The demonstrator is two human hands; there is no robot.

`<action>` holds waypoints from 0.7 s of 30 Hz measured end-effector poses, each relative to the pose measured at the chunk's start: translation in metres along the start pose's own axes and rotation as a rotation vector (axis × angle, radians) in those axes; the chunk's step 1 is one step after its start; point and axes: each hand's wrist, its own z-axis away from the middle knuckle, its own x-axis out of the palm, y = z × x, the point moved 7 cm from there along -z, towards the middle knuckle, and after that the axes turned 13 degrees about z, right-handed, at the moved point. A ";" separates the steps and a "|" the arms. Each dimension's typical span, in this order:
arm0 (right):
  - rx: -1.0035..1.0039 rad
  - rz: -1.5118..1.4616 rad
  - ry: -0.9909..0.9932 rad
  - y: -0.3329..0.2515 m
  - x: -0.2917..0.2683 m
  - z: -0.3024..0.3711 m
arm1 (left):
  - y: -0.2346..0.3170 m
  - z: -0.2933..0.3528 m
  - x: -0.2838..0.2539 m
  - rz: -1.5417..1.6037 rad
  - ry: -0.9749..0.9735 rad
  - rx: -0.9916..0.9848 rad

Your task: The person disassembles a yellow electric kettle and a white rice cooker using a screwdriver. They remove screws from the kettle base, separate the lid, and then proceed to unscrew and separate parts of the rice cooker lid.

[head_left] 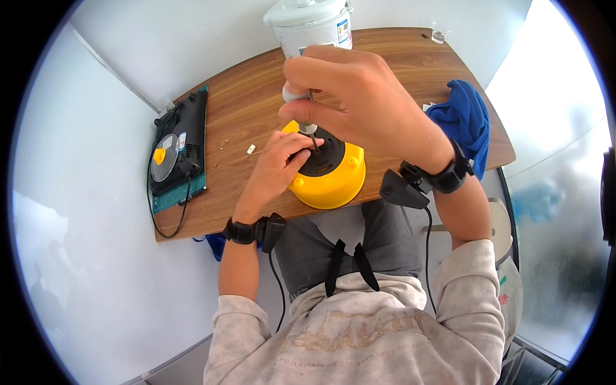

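Screwdriver [308, 128] in right grip [353, 90]; yellow appliance [337, 187] below.

Yellow housing [339, 185], blue cloth [463, 122] on table [240, 109]

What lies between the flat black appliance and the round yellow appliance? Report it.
Head view: on the brown wooden table, a small white rectangular piece and tiny pale bits; also the left hand.

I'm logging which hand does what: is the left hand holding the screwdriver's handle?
No, the right hand holds the screwdriver by its handle, while the left hand is lower, at the yellow appliance.
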 end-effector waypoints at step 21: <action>0.013 0.011 -0.016 0.004 0.006 0.002 | 0.001 0.001 0.000 0.028 0.031 0.013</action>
